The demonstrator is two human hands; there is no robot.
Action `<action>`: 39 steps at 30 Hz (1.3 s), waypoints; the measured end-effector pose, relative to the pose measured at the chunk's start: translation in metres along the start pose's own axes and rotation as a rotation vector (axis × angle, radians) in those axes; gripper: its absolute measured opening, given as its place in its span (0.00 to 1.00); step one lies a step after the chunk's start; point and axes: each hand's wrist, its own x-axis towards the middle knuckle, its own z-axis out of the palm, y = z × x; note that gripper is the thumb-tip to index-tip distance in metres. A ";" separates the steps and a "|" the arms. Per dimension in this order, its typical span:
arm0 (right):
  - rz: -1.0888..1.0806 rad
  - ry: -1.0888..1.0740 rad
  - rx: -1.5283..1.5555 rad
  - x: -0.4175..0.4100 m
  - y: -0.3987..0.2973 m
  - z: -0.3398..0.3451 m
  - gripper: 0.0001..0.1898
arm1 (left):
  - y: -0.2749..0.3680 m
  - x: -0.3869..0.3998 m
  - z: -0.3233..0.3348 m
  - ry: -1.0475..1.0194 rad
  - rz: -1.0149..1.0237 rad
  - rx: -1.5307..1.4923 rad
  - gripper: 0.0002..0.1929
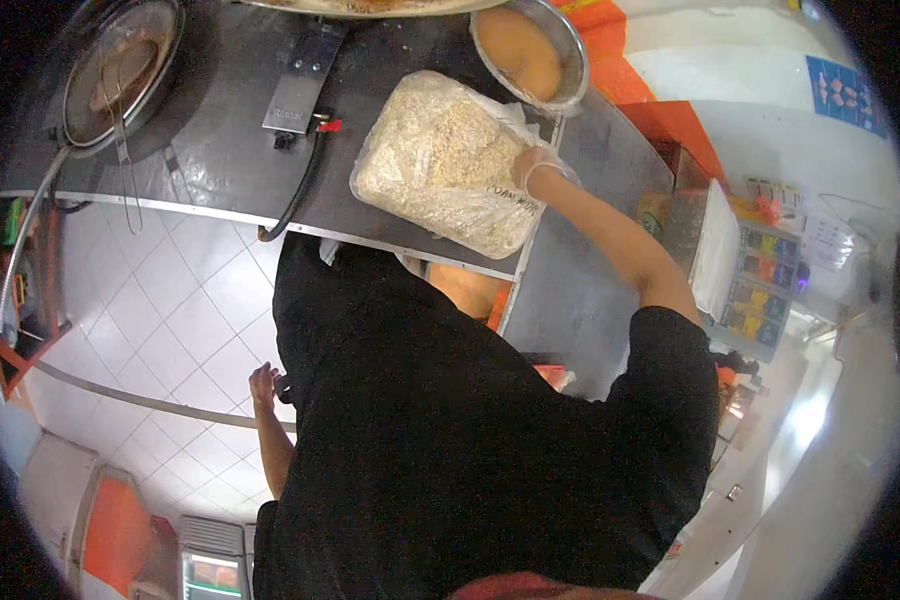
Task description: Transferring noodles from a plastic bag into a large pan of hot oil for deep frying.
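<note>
My right hand [538,166], in a clear plastic glove, reaches to the right side of a clear plastic bag of pale flakes or crumbs [442,150]. The bag sits in a clear tub on the dark metal counter [217,142] and bears handwriting. Its plastic hides my fingertips, so I cannot tell whether they grip. Low at my left side, away from the counter, hangs my left hand [262,386], its fingers loosely bent. A small dark thing beside its palm is unclear. Just beyond the bag stands a metal bowl of orange-brown liquid [521,56].
A wire-handled strainer [124,142] rests over a round pan [169,45] at the left. A black gas hose [304,184] with a red valve runs over the counter's front edge, near a Rinnai metal plate [294,103]. A grey counter [577,292] adjoins at the right.
</note>
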 end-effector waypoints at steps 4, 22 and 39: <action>-0.183 -0.114 -0.114 -0.002 0.008 -0.019 0.09 | 0.012 0.013 0.004 0.066 -0.114 -0.027 0.18; -0.367 0.817 0.718 0.021 0.021 -0.043 0.26 | 0.042 0.017 0.007 0.099 -0.021 -0.029 0.18; -0.260 0.920 0.587 0.012 -0.005 -0.039 0.15 | 0.047 0.037 -0.003 -0.074 -0.059 0.168 0.14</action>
